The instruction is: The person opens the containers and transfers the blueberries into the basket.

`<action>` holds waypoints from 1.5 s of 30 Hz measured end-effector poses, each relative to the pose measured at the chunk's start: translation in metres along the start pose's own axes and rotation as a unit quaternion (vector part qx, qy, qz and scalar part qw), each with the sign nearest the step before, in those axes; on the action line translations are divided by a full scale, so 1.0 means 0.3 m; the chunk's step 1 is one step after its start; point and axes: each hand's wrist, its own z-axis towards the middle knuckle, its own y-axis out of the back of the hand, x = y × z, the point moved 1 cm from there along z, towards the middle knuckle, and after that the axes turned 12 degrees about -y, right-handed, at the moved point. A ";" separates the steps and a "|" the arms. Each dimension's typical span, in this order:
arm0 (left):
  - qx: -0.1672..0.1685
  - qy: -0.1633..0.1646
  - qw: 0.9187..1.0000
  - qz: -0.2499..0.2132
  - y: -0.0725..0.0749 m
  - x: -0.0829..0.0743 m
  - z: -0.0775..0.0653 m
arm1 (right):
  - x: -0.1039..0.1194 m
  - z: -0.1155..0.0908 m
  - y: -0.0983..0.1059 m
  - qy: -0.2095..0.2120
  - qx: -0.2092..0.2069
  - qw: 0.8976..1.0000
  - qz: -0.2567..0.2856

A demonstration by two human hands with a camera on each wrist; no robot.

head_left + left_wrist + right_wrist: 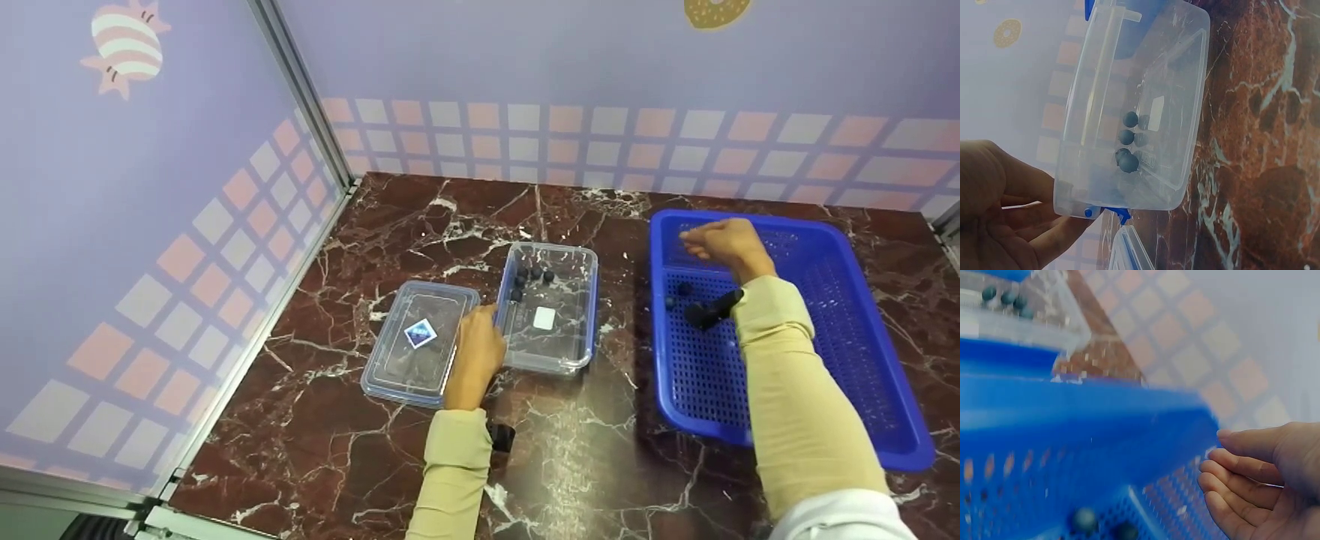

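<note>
A clear plastic food container (pixel 559 300) with a white label holds several small dark round balls (pixel 536 274). My left hand (pixel 477 346) grips its left side, with thumb and fingers (pixel 1064 239) at the rim near a blue latch (pixel 1120 214). Over the left part of a blue perforated basket (pixel 701 360) hovers my right hand (pixel 724 244), its fingers (pixel 1224 469) loosely bent and nothing visible between them. More dark balls (pixel 1085 520) lie in the basket below that hand.
Left of the container, a clear lid (pixel 397 367) with a blue-and-white sticker lies flat on the dark red marbled table (pixel 322 442). Patterned purple panels (pixel 525 67) close off the back and left, meeting at a metal post (pixel 307 90).
</note>
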 end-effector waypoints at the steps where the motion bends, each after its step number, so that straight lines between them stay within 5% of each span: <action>1: 0.003 0.005 1.000 -0.001 0.000 0.001 0.000 | 0.014 -0.002 -0.010 0.010 0.003 1.000 0.000; 8: 0.022 0.030 0.999 -0.008 0.003 0.003 -0.005 | 0.095 -0.019 -0.088 0.049 0.009 0.999 0.014; 26: 0.019 0.028 0.999 -0.001 0.003 0.005 -0.001 | 0.206 -0.051 -0.389 0.079 0.032 0.994 -0.072; 45: 0.018 0.027 0.999 0.002 0.000 0.000 -0.002 | 0.104 -0.029 -0.618 0.085 0.061 0.986 -0.128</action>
